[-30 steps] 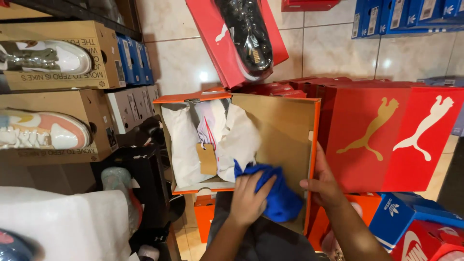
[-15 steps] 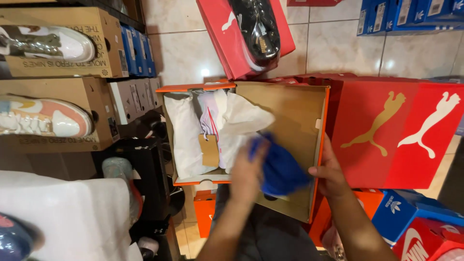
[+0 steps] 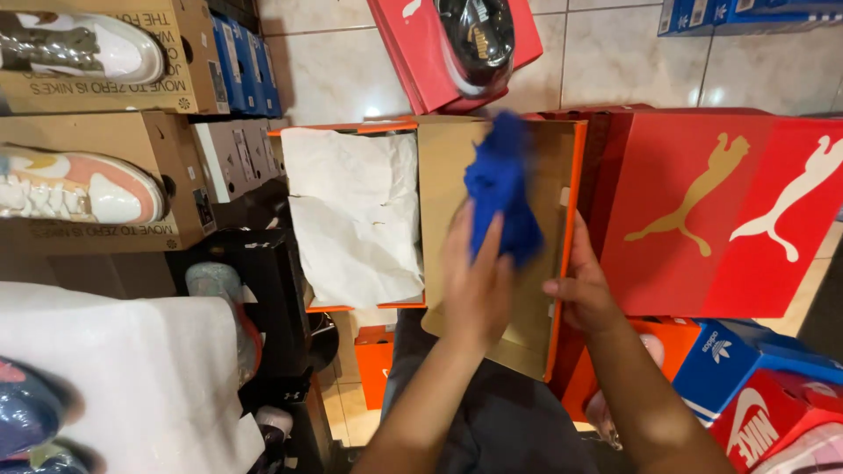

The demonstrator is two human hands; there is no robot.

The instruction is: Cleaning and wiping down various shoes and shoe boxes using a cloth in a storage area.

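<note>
Left hand [image 3: 476,283] — under blue cloth [image 3: 500,189]

head camera, looking steeply down, close over open shoebox [image 3: 492,237]

The blue cloth [image 3: 500,189] now sits higher, farther up the inside of the open lid [image 3: 457,149], with the left hand [image 3: 477,285] pressing it there. The white paper [image 3: 356,211] now lies flat over the box, hiding the tag seen before.
</note>
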